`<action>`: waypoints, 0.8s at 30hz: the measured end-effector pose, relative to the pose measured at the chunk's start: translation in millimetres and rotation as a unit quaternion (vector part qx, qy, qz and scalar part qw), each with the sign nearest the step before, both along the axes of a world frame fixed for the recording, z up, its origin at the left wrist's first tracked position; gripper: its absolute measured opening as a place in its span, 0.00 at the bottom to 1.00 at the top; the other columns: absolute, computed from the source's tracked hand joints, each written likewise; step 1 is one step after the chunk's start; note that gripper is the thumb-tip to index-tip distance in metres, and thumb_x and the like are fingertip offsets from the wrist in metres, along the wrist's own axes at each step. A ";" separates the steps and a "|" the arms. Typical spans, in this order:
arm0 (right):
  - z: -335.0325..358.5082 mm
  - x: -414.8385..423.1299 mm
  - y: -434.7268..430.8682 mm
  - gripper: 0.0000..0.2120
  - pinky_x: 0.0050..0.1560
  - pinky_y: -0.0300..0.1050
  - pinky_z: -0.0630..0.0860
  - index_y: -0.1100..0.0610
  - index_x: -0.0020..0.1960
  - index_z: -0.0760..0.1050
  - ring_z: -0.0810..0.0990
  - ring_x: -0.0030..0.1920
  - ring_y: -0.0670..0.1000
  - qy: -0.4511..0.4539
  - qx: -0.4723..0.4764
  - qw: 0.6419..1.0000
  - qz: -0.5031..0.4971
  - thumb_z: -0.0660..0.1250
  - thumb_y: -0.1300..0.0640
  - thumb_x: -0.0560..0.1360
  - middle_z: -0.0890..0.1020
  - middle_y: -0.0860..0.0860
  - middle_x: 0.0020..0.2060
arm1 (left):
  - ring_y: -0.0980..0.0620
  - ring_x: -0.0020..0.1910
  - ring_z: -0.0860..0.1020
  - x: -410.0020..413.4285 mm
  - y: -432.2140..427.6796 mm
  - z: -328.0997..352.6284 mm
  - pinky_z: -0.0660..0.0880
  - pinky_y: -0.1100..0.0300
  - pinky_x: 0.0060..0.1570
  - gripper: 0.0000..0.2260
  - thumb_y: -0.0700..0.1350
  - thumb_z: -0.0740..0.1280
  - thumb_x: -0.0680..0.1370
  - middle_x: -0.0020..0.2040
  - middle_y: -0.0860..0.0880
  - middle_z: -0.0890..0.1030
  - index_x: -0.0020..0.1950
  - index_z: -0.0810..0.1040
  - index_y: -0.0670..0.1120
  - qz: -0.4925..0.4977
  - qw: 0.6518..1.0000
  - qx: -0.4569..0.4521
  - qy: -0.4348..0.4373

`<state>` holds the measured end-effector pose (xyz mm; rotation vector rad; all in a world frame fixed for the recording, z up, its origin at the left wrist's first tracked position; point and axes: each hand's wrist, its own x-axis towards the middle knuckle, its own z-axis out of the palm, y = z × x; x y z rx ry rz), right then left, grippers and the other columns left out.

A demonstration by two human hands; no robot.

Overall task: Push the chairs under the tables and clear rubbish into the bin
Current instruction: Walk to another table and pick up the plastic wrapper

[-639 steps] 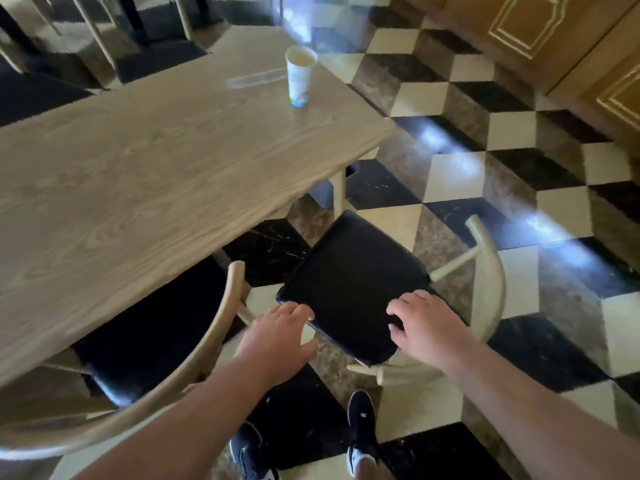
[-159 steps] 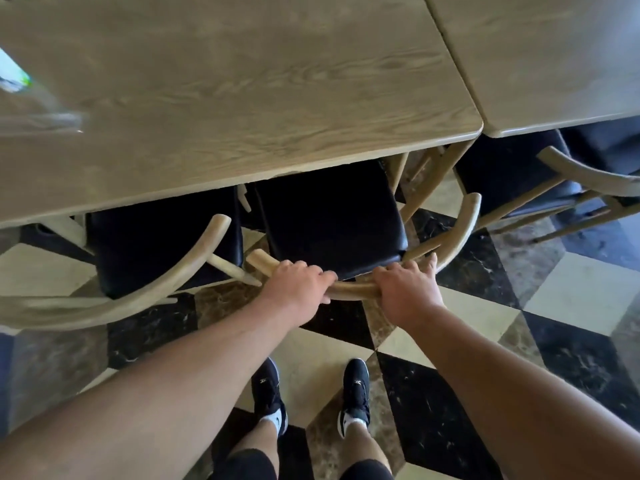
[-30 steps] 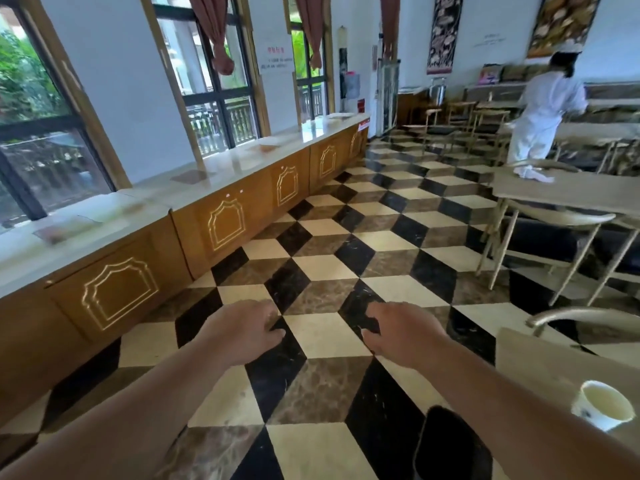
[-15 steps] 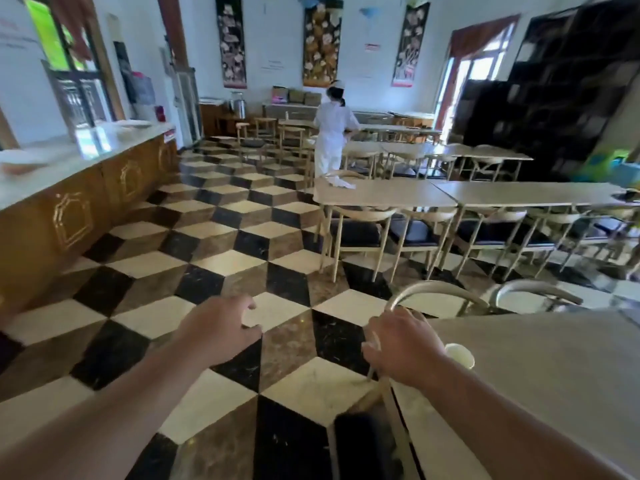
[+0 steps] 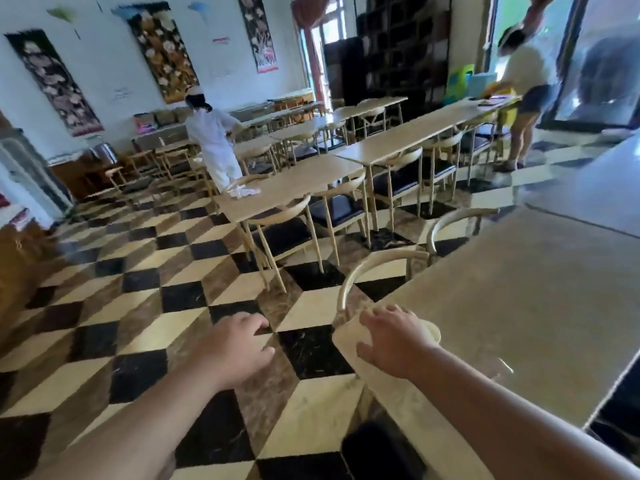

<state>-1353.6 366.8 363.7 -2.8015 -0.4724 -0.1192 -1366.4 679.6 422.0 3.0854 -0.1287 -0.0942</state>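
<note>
My right hand (image 5: 393, 341) hovers with fingers spread over the near corner of a light wooden table (image 5: 519, 306). It covers most of a white paper cup (image 5: 432, 331), of which only the rim shows past my fingers; whether I touch it cannot be told. My left hand (image 5: 239, 348) hangs over the checkered floor, fingers loosely apart and holding nothing. A chair with a curved wooden back (image 5: 374, 268) is tucked at the table's far side, and another chair (image 5: 457, 223) sits beyond it.
A black chair seat (image 5: 377, 448) shows below the table corner. Rows of tables with tucked chairs (image 5: 294, 188) fill the room ahead, one with a white cloth (image 5: 242, 191). A person in white (image 5: 214, 143) and another person (image 5: 519, 98) stand farther off.
The view has swung right toward the table. My right hand has moved onto the table corner over the paper cup; my left hand stays out over the floor.
</note>
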 end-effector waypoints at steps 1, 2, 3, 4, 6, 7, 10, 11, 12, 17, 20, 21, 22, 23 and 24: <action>-4.3 14.1 -5.3 0.23 0.61 0.56 0.75 0.48 0.66 0.75 0.76 0.66 0.55 0.002 0.001 1.000 -0.004 0.66 0.37 0.76 0.80 0.51 0.65 | 0.54 0.60 0.73 19.7 -7.2 1.0 0.72 0.56 0.48 0.23 0.64 0.67 0.77 0.70 0.57 0.73 0.71 0.70 0.62 -0.004 1.000 0.010 0.004; -8.2 28.8 -11.2 0.23 0.61 0.56 0.75 0.48 0.66 0.75 0.76 0.66 0.55 0.000 0.003 1.000 -0.009 0.66 0.37 0.76 0.80 0.51 0.65 | 0.53 0.59 0.74 39.7 -14.7 1.8 0.73 0.55 0.48 0.23 0.65 0.67 0.77 0.69 0.57 0.74 0.71 0.70 0.63 -0.009 1.000 0.019 0.002; -12.4 42.9 -18.2 0.24 0.61 0.56 0.75 0.48 0.66 0.75 0.76 0.65 0.56 -0.005 0.007 1.000 -0.016 0.65 0.37 0.75 0.80 0.50 0.64 | 0.52 0.60 0.75 61.1 -23.2 1.3 0.74 0.54 0.48 0.24 0.65 0.67 0.77 0.69 0.56 0.74 0.71 0.70 0.63 -0.017 1.000 0.024 -0.004; -18.2 55.2 -25.7 0.24 0.60 0.56 0.75 0.47 0.66 0.75 0.76 0.64 0.56 -0.012 0.009 1.000 -0.024 0.65 0.36 0.75 0.80 0.50 0.63 | 0.50 0.61 0.75 81.7 -32.8 -1.2 0.74 0.54 0.48 0.25 0.66 0.67 0.77 0.70 0.55 0.75 0.72 0.70 0.62 -0.025 0.999 0.027 -0.007; -32.1 71.5 -41.7 0.27 0.60 0.56 0.75 0.48 0.69 0.74 0.76 0.63 0.57 -0.013 0.009 0.999 -0.049 0.66 0.35 0.76 0.80 0.51 0.63 | 0.48 0.65 0.74 116.6 -55.6 -12.4 0.72 0.52 0.49 0.26 0.66 0.67 0.77 0.71 0.54 0.74 0.73 0.69 0.61 -0.042 0.999 0.029 -0.004; -40.5 75.7 -49.7 0.29 0.61 0.57 0.75 0.49 0.71 0.72 0.76 0.64 0.58 -0.003 0.008 0.998 -0.064 0.66 0.34 0.76 0.79 0.51 0.64 | 0.48 0.67 0.74 129.9 -68.0 -21.5 0.73 0.50 0.50 0.27 0.66 0.67 0.77 0.72 0.54 0.73 0.74 0.69 0.61 -0.052 0.998 0.027 0.003; -69.6 78.7 -74.4 0.31 0.61 0.56 0.74 0.49 0.73 0.70 0.75 0.65 0.58 0.036 -0.010 0.993 -0.114 0.63 0.33 0.77 0.78 0.51 0.64 | 0.49 0.68 0.72 155.0 -106.9 -52.2 0.76 0.47 0.57 0.27 0.67 0.66 0.77 0.73 0.55 0.72 0.73 0.69 0.60 -0.118 0.992 0.029 0.031; -78.4 78.8 -83.1 0.30 0.61 0.55 0.73 0.49 0.72 0.70 0.75 0.65 0.58 0.052 -0.015 0.990 -0.130 0.62 0.32 0.77 0.77 0.51 0.63 | 0.49 0.69 0.72 162.5 -119.2 -61.9 0.76 0.46 0.59 0.27 0.67 0.66 0.77 0.73 0.54 0.72 0.74 0.69 0.60 -0.147 0.988 0.033 0.042; -85.9 78.6 -91.8 0.30 0.60 0.55 0.73 0.48 0.71 0.69 0.74 0.65 0.58 0.068 -0.016 0.987 -0.146 0.62 0.32 0.77 0.77 0.51 0.63 | 0.49 0.69 0.71 170.1 -130.9 -70.6 0.75 0.46 0.60 0.27 0.67 0.65 0.77 0.74 0.54 0.71 0.74 0.68 0.59 -0.172 0.983 0.039 0.051; -107.8 70.1 -128.8 0.31 0.60 0.54 0.73 0.48 0.73 0.69 0.74 0.64 0.58 0.118 -0.004 0.960 -0.255 0.66 0.32 0.76 0.77 0.50 0.63 | 0.49 0.68 0.72 218.5 -176.6 -110.1 0.72 0.48 0.59 0.29 0.67 0.64 0.78 0.72 0.54 0.73 0.76 0.67 0.58 -0.258 0.962 0.040 0.086; -115.2 60.6 -138.3 0.33 0.61 0.52 0.73 0.48 0.75 0.67 0.74 0.65 0.57 0.139 -0.019 0.936 -0.323 0.66 0.32 0.76 0.76 0.50 0.64 | 0.49 0.71 0.71 246.5 -197.6 -133.3 0.73 0.46 0.66 0.30 0.67 0.66 0.77 0.74 0.53 0.71 0.77 0.67 0.57 -0.292 0.951 0.020 0.102; -116.5 57.5 -138.5 0.33 0.61 0.52 0.73 0.48 0.75 0.67 0.73 0.66 0.57 0.148 -0.023 0.926 -0.346 0.66 0.33 0.76 0.76 0.50 0.64 | 0.48 0.72 0.70 254.6 -203.6 -141.4 0.72 0.45 0.67 0.30 0.66 0.66 0.78 0.75 0.53 0.70 0.77 0.66 0.57 -0.302 0.947 0.013 0.104; -117.3 54.0 -136.6 0.34 0.61 0.52 0.73 0.49 0.75 0.67 0.74 0.66 0.57 0.159 -0.030 0.915 -0.370 0.66 0.33 0.76 0.76 0.51 0.64 | 0.48 0.73 0.69 261.7 -208.3 -150.4 0.71 0.45 0.68 0.30 0.66 0.66 0.78 0.76 0.53 0.70 0.77 0.66 0.58 -0.315 0.943 0.007 0.104; -117.5 50.3 -132.7 0.34 0.61 0.53 0.74 0.49 0.76 0.66 0.74 0.66 0.57 0.170 -0.035 0.903 -0.394 0.66 0.33 0.76 0.76 0.51 0.64 | 0.48 0.74 0.68 267.9 -211.6 -159.6 0.71 0.45 0.68 0.30 0.66 0.66 0.77 0.77 0.53 0.69 0.77 0.66 0.58 -0.330 0.938 0.001 0.104; -117.5 46.7 -127.0 0.34 0.62 0.54 0.74 0.49 0.76 0.66 0.74 0.66 0.58 0.180 -0.034 0.889 -0.419 0.66 0.33 0.76 0.77 0.52 0.64 | 0.48 0.74 0.68 273.7 -213.6 -168.8 0.71 0.45 0.68 0.30 0.67 0.66 0.77 0.77 0.53 0.69 0.77 0.66 0.58 -0.347 0.931 -0.006 0.111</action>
